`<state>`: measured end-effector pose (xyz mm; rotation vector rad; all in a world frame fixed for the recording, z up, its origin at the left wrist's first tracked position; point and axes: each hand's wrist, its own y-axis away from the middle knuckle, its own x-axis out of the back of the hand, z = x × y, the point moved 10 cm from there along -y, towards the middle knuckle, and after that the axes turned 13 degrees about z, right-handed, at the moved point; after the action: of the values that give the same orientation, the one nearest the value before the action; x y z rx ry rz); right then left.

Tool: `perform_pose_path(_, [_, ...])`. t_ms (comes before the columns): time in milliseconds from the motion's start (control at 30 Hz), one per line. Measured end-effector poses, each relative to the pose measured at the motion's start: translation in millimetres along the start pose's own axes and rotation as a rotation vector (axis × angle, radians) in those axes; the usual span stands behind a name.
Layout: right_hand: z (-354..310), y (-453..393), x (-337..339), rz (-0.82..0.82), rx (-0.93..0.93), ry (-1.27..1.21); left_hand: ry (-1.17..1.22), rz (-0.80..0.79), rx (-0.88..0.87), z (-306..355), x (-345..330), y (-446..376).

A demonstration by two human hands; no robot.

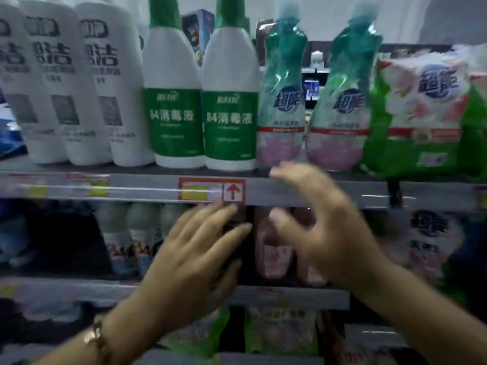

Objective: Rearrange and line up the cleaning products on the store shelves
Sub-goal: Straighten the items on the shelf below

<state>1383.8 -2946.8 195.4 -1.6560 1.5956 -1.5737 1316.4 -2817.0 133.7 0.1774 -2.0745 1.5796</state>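
Observation:
On the upper shelf stand three white bottles [76,85], two white bottles with green labels [174,101], two teal bottles with pink bases [283,101] and a green and white detergent bag [427,111]. My left hand [195,262] is spread flat in front of a dark product [238,225] on the middle shelf. My right hand [321,222], blurred, hovers with fingers apart in front of pink bottles [274,248], its fingertips at the upper shelf rail. Neither hand holds anything.
A grey shelf rail [290,192] carries a red price tag with an arrow [212,191]. Clear bottles [137,233] stand on the middle shelf at left, detergent bags [429,241] at right. Green packages [279,330] lie on the bottom shelf.

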Motion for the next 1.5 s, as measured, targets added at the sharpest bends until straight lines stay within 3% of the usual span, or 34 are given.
perform_pose_path(67, [6,65,-75,-0.365,-0.155,-0.055,-0.058,-0.19,0.205,-27,-33,80])
perform_pose_path(133, [16,108,-133,-0.604,-0.247,-0.03,-0.151,-0.333,0.369,-65,-51,140])
perform_pose_path(200, [20,128,-173,-0.691,-0.271,0.008,-0.182,-0.413,0.428,-90,-58,176])
perform_pose_path(300, [19,152,-214,-0.762,-0.322,0.065,-0.245,-0.479,0.384,-109,-67,200])
perform_pose_path(500, [15,174,-230,-0.699,-0.441,0.017,-0.273,-0.475,0.401,-114,-74,215])
perform_pose_path(667, [4,171,-234,-0.643,-0.464,-0.014,-0.28,-0.415,0.534,-140,-60,241])
perform_pose_path(867, [7,165,-220,-0.321,-0.62,-0.1,-0.197,-0.547,0.584,-169,-58,257])
perform_pose_path(1000, [-27,161,-246,-0.382,-0.529,-0.062,-0.15,-0.478,0.48,-186,-30,265])
perform_pose_path(1167, [-130,142,-358,-0.553,-0.357,-0.114,-0.254,-0.462,0.543,-280,47,324])
perform_pose_path(1333, [-206,126,-481,-0.647,-0.489,-0.113,-0.351,-0.51,0.543,-384,116,378])
perform_pose_path(1500, [-222,121,-529,-0.632,-0.482,0.082,-0.223,-0.528,0.463,-427,114,397])
